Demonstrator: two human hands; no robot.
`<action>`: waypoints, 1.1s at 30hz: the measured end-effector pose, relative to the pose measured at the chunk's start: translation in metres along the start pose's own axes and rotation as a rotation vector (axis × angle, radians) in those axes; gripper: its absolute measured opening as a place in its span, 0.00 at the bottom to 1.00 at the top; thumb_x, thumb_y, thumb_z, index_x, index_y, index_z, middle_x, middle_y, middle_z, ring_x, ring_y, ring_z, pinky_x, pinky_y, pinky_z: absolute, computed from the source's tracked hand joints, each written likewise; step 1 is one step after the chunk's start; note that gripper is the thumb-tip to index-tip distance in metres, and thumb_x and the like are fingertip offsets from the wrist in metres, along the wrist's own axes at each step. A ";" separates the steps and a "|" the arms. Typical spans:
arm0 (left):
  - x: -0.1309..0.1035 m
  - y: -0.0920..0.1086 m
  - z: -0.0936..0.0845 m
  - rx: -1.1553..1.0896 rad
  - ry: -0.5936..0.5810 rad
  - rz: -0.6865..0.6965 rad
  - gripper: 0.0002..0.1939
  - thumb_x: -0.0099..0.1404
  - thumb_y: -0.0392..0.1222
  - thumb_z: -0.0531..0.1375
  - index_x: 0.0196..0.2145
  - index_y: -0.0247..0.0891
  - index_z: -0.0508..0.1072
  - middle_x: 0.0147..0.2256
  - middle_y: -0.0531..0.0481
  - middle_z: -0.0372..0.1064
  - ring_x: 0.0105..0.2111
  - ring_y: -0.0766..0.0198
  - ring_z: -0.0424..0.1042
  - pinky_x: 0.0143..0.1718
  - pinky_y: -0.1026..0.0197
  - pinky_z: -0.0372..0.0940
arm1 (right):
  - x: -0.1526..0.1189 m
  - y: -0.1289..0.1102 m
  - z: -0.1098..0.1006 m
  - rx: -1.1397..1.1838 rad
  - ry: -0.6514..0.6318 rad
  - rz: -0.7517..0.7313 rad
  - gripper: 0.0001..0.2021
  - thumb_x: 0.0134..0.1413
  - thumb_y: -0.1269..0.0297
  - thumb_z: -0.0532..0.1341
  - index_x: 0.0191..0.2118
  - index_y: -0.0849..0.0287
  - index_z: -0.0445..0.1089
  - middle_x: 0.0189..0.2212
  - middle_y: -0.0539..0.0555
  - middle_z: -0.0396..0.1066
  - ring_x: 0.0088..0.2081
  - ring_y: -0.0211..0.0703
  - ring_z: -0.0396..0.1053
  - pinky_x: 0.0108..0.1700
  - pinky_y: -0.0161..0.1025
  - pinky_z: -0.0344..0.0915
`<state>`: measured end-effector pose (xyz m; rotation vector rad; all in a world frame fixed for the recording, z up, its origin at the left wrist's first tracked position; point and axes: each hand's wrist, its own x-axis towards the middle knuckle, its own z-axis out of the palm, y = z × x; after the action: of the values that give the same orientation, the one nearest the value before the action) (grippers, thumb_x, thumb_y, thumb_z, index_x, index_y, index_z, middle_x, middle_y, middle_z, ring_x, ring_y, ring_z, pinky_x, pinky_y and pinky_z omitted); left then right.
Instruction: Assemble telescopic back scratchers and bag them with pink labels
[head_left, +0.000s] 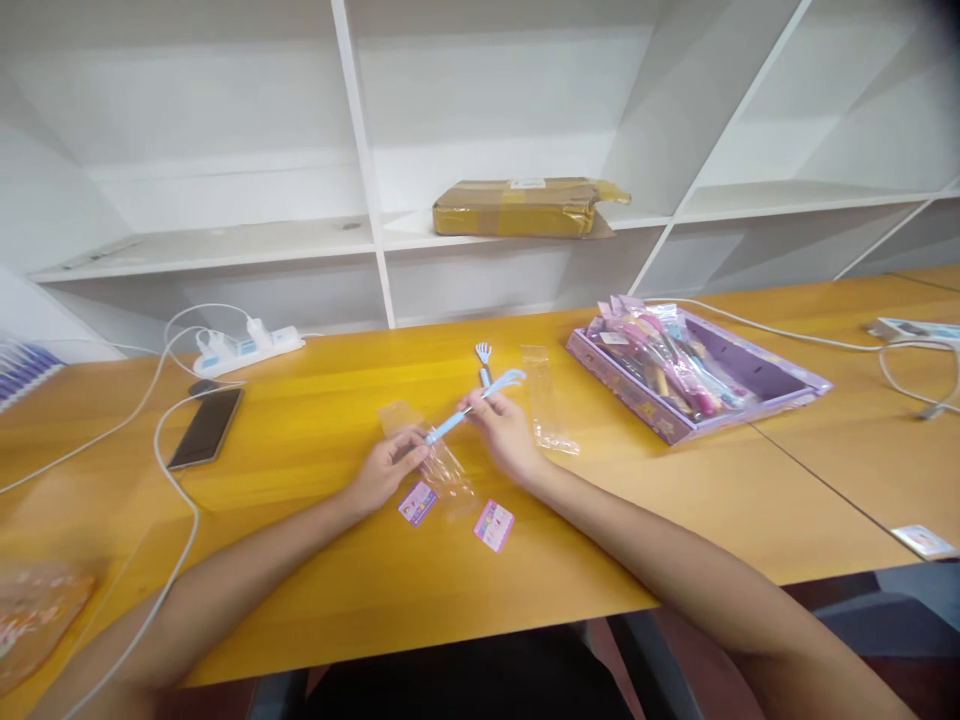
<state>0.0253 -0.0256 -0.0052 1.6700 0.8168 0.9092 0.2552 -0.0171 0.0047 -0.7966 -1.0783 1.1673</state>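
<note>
A light blue stick (448, 427) with a curved, fingered end slants between my hands. My left hand (388, 466) pinches its lower left end, with a clear plastic sleeve (448, 474) beneath it. Near the curved end, my right hand (504, 432) has its fingers closed on the stick. Just beyond the right hand lies a second item with a small pale hand-shaped head (484, 353), partly hidden. Another clear sleeve (551, 400) is flat on the table to the right. Two small printed cards, one purple (418, 503) and one pink (494, 525), lie nearer me.
A purple tray (675, 432) of bagged items stands at the right. A phone (208, 426), a power strip (251, 352) and loose white cables occupy the left. The cardboard box (514, 210) rests on the shelf behind. An orange bag (41, 615) lies at the near left.
</note>
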 end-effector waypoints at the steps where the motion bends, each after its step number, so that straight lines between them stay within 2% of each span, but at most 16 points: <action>1: 0.001 -0.004 0.000 -0.092 0.082 -0.033 0.19 0.70 0.58 0.63 0.36 0.38 0.78 0.39 0.46 0.76 0.38 0.58 0.76 0.45 0.54 0.72 | 0.003 -0.003 -0.005 0.026 0.070 -0.021 0.17 0.58 0.46 0.69 0.39 0.55 0.75 0.37 0.52 0.74 0.40 0.42 0.71 0.45 0.40 0.70; 3: 0.003 -0.013 -0.001 -0.250 0.223 -0.080 0.21 0.69 0.60 0.64 0.39 0.37 0.76 0.38 0.45 0.78 0.36 0.58 0.77 0.42 0.56 0.73 | 0.009 -0.012 -0.016 0.023 0.132 -0.046 0.18 0.59 0.45 0.68 0.43 0.54 0.77 0.35 0.52 0.73 0.38 0.41 0.70 0.42 0.39 0.69; 4: 0.004 -0.016 -0.001 -0.307 0.274 -0.093 0.22 0.68 0.61 0.64 0.40 0.36 0.76 0.39 0.45 0.78 0.36 0.58 0.78 0.41 0.55 0.74 | 0.012 -0.017 -0.021 0.000 0.119 -0.048 0.18 0.60 0.45 0.67 0.46 0.54 0.77 0.33 0.51 0.72 0.36 0.41 0.69 0.40 0.39 0.68; 8: 0.008 -0.020 -0.002 -0.395 0.344 -0.123 0.23 0.66 0.60 0.67 0.41 0.36 0.71 0.41 0.43 0.79 0.34 0.59 0.80 0.39 0.54 0.77 | 0.010 -0.033 -0.031 -0.198 -0.105 -0.014 0.21 0.66 0.43 0.61 0.47 0.57 0.77 0.27 0.48 0.65 0.27 0.38 0.63 0.32 0.37 0.64; 11: 0.008 -0.020 -0.002 -0.411 0.354 -0.118 0.24 0.66 0.59 0.68 0.44 0.37 0.69 0.40 0.45 0.79 0.35 0.57 0.81 0.38 0.52 0.78 | -0.002 -0.039 -0.026 -0.572 -0.355 -0.091 0.22 0.71 0.44 0.55 0.47 0.57 0.78 0.26 0.48 0.64 0.26 0.39 0.64 0.32 0.37 0.63; 14: 0.008 -0.020 -0.001 -0.429 0.366 -0.104 0.24 0.65 0.59 0.68 0.46 0.37 0.70 0.42 0.44 0.79 0.38 0.56 0.81 0.41 0.52 0.78 | -0.016 -0.039 -0.016 -1.035 -0.506 -0.264 0.20 0.76 0.51 0.50 0.55 0.53 0.76 0.38 0.54 0.72 0.38 0.45 0.72 0.41 0.39 0.66; 17: 0.007 -0.019 -0.001 -0.439 0.363 -0.106 0.23 0.67 0.59 0.67 0.45 0.35 0.73 0.44 0.40 0.81 0.46 0.52 0.81 0.49 0.50 0.75 | -0.024 -0.035 -0.007 -1.382 -0.497 -0.297 0.21 0.78 0.57 0.45 0.59 0.53 0.73 0.44 0.57 0.72 0.37 0.44 0.72 0.40 0.39 0.66; 21: 0.010 -0.015 -0.002 -0.513 0.414 -0.114 0.21 0.68 0.57 0.67 0.41 0.34 0.75 0.44 0.37 0.82 0.49 0.50 0.81 0.53 0.47 0.73 | -0.023 -0.028 -0.005 -1.601 -0.465 -0.320 0.20 0.78 0.59 0.47 0.47 0.58 0.76 0.43 0.57 0.71 0.34 0.42 0.70 0.37 0.39 0.64; 24: 0.012 -0.012 -0.004 -0.598 0.457 -0.125 0.18 0.68 0.54 0.68 0.40 0.36 0.72 0.45 0.38 0.82 0.49 0.52 0.81 0.55 0.48 0.72 | -0.020 -0.024 -0.007 -1.632 -0.417 -0.345 0.19 0.78 0.58 0.49 0.46 0.58 0.76 0.43 0.57 0.71 0.37 0.43 0.71 0.37 0.38 0.63; 33: 0.012 -0.008 -0.006 -0.720 0.377 -0.158 0.11 0.71 0.45 0.66 0.42 0.36 0.70 0.46 0.37 0.82 0.49 0.52 0.81 0.55 0.47 0.72 | -0.021 -0.018 -0.008 -1.576 -0.396 -0.318 0.17 0.78 0.56 0.50 0.48 0.55 0.75 0.45 0.56 0.72 0.40 0.42 0.73 0.35 0.37 0.63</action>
<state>0.0245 -0.0107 -0.0101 0.8117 0.7313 1.2417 0.2677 -0.0411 0.0139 -1.4786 -2.3735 -0.0379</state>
